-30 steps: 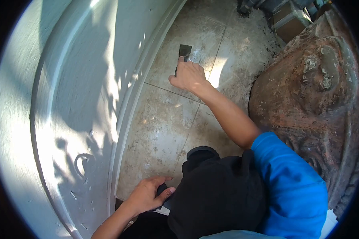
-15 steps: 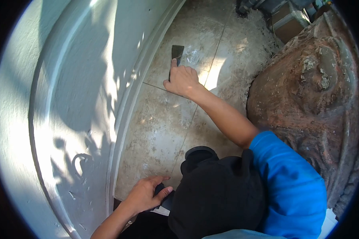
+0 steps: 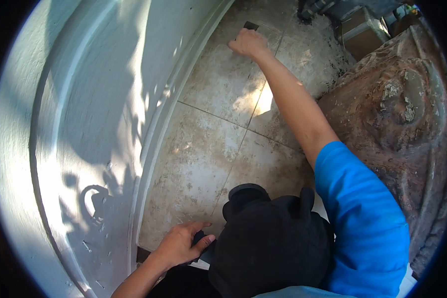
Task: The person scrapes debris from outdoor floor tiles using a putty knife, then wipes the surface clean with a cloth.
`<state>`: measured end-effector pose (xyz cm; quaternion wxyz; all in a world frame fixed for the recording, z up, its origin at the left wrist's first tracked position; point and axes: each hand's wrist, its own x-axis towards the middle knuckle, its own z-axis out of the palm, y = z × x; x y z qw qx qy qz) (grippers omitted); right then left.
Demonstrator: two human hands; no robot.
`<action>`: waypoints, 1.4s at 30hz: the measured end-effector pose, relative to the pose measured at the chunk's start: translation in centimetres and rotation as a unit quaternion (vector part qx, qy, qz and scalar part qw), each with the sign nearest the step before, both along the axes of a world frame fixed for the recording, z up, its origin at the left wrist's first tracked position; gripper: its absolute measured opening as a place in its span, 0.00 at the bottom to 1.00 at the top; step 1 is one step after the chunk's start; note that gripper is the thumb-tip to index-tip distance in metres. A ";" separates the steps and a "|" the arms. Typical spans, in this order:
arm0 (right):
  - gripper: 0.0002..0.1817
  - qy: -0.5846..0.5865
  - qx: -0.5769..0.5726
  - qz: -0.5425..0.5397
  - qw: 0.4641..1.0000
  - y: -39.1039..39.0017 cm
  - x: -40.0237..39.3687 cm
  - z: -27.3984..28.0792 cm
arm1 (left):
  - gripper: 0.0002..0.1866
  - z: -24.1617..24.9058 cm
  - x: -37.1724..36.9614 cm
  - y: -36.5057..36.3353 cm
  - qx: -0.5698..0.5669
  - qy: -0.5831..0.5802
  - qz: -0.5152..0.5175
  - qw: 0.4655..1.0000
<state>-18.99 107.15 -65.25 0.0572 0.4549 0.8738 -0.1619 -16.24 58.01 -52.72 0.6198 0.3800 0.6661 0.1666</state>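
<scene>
Far out on the dirty tiled floor (image 3: 211,94), my right hand (image 3: 249,42) is wrapped round a scraper (image 3: 251,25). Only the dark flat blade shows past the fingers, close to the floor; the handle is hidden under the hand. My left hand (image 3: 184,244) is at the bottom, beside the black-clad knee. Its thumb and fingers curve round a dark object (image 3: 198,237), mostly hidden, that I cannot make out.
A pale painted wall (image 3: 99,124) with a raised moulding runs along the left. On the right stands a large brown, rough carved object (image 3: 377,129). A cardboard box (image 3: 365,37) sits at the top right.
My right hand has moved forward and slightly right along the floor with the scraper, and the arm is stretched further out. My left hand has hardly moved.
</scene>
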 end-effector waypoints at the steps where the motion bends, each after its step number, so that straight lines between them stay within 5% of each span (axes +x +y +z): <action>1: 0.34 -0.015 -0.006 0.026 1.000 -3.6 0.7 0.7 | 0.25 0.0 -0.1 0.3 -0.002 0.005 -0.013 1.000; 6: 0.48 -0.018 -0.039 0.042 0.998 -10.7 2.1 -0.1 | 0.24 0.7 -0.7 2.1 0.017 0.061 -0.065 0.996; 13: 0.36 0.033 0.069 0.028 0.997 3.3 -1.0 -3.9 | 0.25 0.1 -0.3 0.7 0.001 0.030 -0.058 0.998; 22: 0.38 -0.026 -0.080 0.097 0.992 -13.3 2.4 1.5 | 0.25 0.5 -0.6 1.9 0.001 0.052 -0.069 0.996; 29: 0.33 0.018 0.036 0.016 0.999 3.0 -3.6 -2.4 | 0.25 1.1 -0.3 0.7 -0.003 0.028 -0.040 0.999; 38: 0.34 -0.021 0.057 0.066 0.996 -3.7 -1.8 -2.4 | 0.25 1.3 -0.6 -0.7 -0.039 0.023 -0.013 0.999; 42: 0.36 -0.007 0.066 0.024 0.997 4.3 -2.2 -2.8 | 0.25 0.6 -0.8 -1.6 -0.020 0.039 -0.005 0.999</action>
